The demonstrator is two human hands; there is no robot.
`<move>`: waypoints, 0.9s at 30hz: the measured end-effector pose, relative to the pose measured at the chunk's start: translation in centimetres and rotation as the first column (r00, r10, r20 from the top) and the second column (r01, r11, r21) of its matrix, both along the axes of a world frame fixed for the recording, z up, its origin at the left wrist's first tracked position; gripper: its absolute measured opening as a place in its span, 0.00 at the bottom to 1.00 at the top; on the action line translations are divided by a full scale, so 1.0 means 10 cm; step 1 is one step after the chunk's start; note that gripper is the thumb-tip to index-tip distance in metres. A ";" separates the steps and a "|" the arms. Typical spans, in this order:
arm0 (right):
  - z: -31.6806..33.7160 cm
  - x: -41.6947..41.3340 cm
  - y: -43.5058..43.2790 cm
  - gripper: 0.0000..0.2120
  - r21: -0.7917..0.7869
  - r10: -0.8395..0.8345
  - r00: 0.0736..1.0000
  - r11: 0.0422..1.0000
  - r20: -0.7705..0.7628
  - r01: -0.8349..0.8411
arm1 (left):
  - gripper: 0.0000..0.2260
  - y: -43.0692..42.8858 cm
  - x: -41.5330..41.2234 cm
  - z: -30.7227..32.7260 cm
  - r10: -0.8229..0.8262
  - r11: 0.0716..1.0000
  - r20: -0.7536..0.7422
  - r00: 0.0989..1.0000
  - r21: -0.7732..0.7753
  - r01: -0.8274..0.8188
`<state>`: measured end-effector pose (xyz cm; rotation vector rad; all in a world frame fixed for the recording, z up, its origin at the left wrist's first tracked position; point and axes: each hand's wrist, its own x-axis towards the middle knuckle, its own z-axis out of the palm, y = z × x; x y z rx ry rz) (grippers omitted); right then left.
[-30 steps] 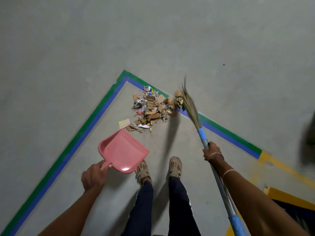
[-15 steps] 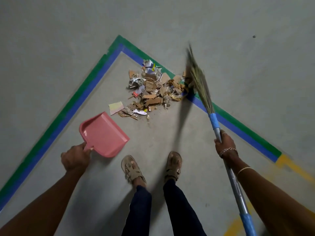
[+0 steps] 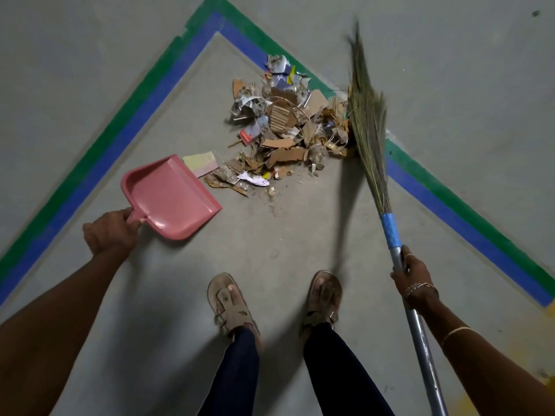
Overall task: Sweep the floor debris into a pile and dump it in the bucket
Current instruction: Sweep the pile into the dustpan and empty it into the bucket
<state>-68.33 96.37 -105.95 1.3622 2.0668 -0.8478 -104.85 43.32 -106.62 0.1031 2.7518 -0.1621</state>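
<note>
1. Two tools are held: the pink dustpan (image 3: 171, 196) is gripped by its handle in the left hand (image 3: 109, 232), and the broom (image 3: 368, 121) is gripped round its metal shaft, just below the blue wrap, by the right hand (image 3: 413, 279).
2. The debris (image 3: 288, 127) is already gathered into one pile on the floor (image 3: 270, 250), inside the corner of the tape lines (image 3: 144, 94).
3. The step in hand is judged to be loading the dustpan.
4. The pile lies ahead of both hands and between them. The dustpan's open edge is just beside its near-left fringe, and the bristles are against its right side.
5. Next, the open edge would need to be laid flat on the floor and the debris drawn leftward into it.
6. No bucket is in view.
</note>
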 end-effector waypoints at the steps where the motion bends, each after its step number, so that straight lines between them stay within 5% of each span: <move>1: -0.06 0.02 -0.05 0.33 -0.012 -0.006 1.000 1.000 -0.006 0.006 | 0.21 -0.05 -0.04 -0.04 0.002 1.000 0.017 1.000 0.004 -0.002; 12: -0.15 -0.11 -0.87 0.37 -0.139 0.153 0.987 0.978 -0.043 -0.158 | 0.24 0.24 -0.28 -0.35 -0.037 0.989 0.071 0.997 0.143 0.026; 17: 0.03 -0.12 -0.96 0.36 -0.054 0.117 0.985 0.991 -0.128 -0.124 | 0.13 0.56 -0.29 -0.48 0.044 0.992 0.125 0.991 0.115 -0.058; 27: 0.12 -0.36 -0.70 0.33 0.063 0.065 0.983 0.996 -0.171 -0.055 | 0.11 0.52 -0.19 -0.53 0.100 0.984 0.163 0.981 0.129 -0.122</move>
